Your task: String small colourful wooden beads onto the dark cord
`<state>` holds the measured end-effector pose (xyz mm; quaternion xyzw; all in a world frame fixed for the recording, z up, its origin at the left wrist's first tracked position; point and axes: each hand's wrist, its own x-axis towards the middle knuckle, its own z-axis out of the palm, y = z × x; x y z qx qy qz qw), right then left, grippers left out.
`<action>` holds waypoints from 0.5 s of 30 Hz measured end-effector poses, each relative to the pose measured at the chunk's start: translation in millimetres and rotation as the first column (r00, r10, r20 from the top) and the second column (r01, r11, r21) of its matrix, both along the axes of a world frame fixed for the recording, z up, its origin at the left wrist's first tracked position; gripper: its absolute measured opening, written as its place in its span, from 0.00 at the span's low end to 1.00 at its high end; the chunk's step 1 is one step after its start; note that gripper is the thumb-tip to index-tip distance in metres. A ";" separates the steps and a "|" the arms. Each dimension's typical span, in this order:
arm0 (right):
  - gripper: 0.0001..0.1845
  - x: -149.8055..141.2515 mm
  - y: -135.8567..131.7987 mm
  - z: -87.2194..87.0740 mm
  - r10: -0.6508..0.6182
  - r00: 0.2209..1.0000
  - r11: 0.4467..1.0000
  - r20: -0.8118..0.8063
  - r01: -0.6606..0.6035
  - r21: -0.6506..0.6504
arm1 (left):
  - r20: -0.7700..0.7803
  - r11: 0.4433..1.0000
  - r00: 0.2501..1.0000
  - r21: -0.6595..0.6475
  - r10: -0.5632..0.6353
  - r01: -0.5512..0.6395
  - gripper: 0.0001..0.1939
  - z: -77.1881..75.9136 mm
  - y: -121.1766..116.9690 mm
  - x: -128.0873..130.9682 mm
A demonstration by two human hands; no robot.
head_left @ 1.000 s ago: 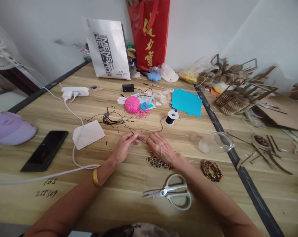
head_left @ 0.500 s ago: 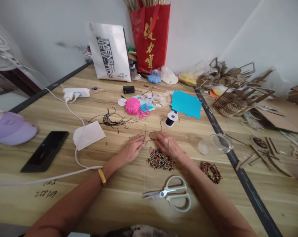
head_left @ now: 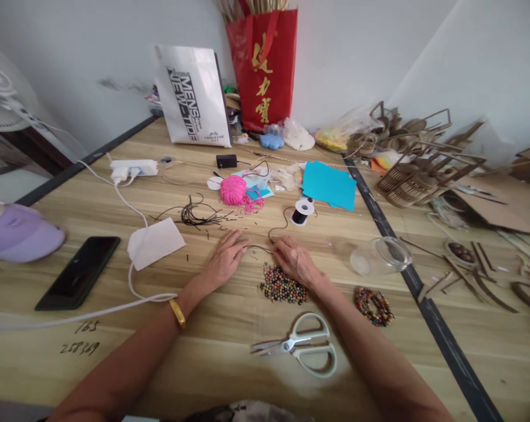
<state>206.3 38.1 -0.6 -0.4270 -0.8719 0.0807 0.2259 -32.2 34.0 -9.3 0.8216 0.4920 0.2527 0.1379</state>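
Note:
My left hand (head_left: 224, 258) and my right hand (head_left: 295, 259) rest on the wooden table (head_left: 212, 363), fingertips pinched on a thin black cord (head_left: 257, 248) stretched between them. The cord loops back toward a small spool of black cord (head_left: 302, 211). A pile of small multicoloured beads (head_left: 281, 286) lies just in front of my right hand. A gold bangle sits on my left wrist.
White-handled scissors (head_left: 304, 347) lie near me. A beaded bracelet (head_left: 373, 305) and a tipped clear jar (head_left: 380, 255) are to the right. Black cord scraps (head_left: 196, 214), pink yarn (head_left: 233, 190), teal paper (head_left: 329, 185), a phone (head_left: 77, 271), a white cable and bags lie around.
Both hands have drawn slightly apart and lowered flat onto the table, stretching the cord between them; the bead pile, earlier partly covered by my right hand, now shows fully.

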 end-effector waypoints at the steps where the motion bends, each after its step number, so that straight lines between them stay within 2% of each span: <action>1: 0.05 -0.4 -0.4 0.8 -0.005 1.000 1.000 -0.021 0.005 0.000 | 0.047 1.000 0.999 -0.003 0.004 -0.004 0.18 3.7 -1.9 2.3; 3: 0.05 -1.7 -1.5 3.7 -0.007 0.996 1.000 -0.092 0.007 -0.007 | 0.144 0.999 0.990 -0.041 0.004 0.002 0.19 12.8 -6.1 7.1; 6: 0.10 -5.5 -5.0 10.7 0.020 0.972 0.999 -0.236 -0.027 -0.027 | 0.298 0.989 0.954 -0.146 0.037 0.008 0.19 27.0 -11.4 13.5; 10: 0.18 -14.4 -14.1 23.4 0.045 0.926 0.983 -0.375 -0.108 -0.149 | 0.558 0.939 0.828 -0.315 0.064 0.140 0.20 40.4 -16.7 21.1; 13: 0.21 -22.2 -21.5 31.2 -0.013 0.892 0.924 -0.452 -0.163 -0.347 | 0.680 0.903 0.730 -0.356 0.072 0.243 0.20 46.7 -20.8 27.8; 15: 0.21 -26.8 -24.2 33.7 -0.066 0.823 0.846 -0.564 -0.253 -0.469 | 0.727 0.886 0.684 -0.359 0.067 0.294 0.19 50.2 -23.3 32.5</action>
